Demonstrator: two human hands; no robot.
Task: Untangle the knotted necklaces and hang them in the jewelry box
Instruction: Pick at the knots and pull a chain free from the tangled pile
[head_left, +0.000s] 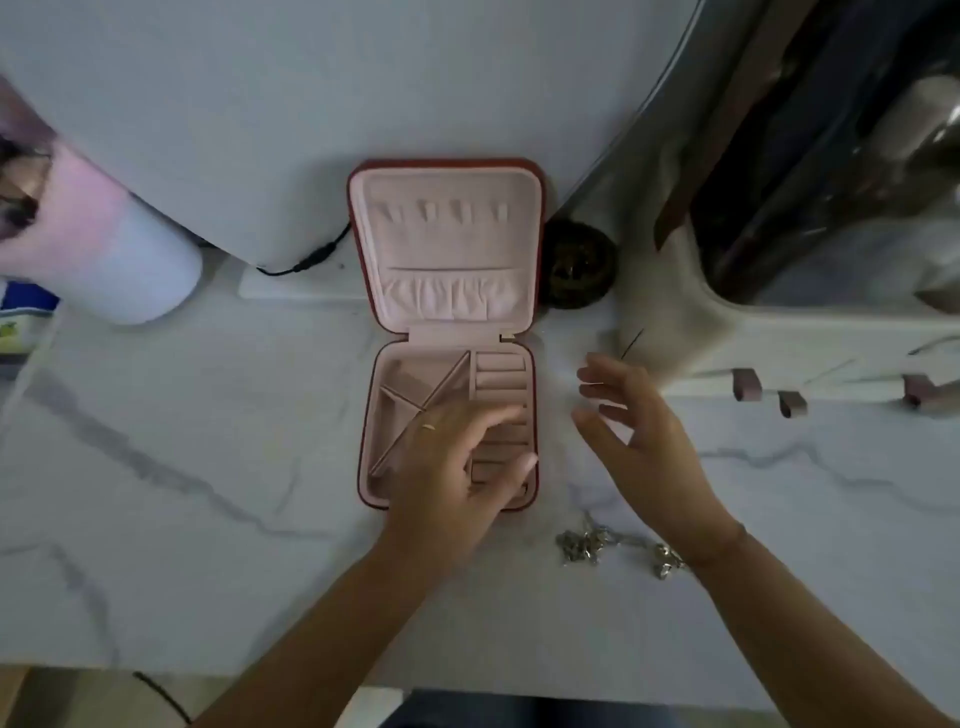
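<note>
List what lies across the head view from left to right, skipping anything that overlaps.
pink-and-white cylinder → black cable → jewelry box, lid open → right hand → small pink pieces. Left out: the left hand, which is over the box, and the necklaces, which lie under the right hand's span.

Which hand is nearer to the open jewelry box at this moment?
Left. The left hand is over the lower tray of the jewelry box. The right hand is apart from it, beyond its right edge.
</note>
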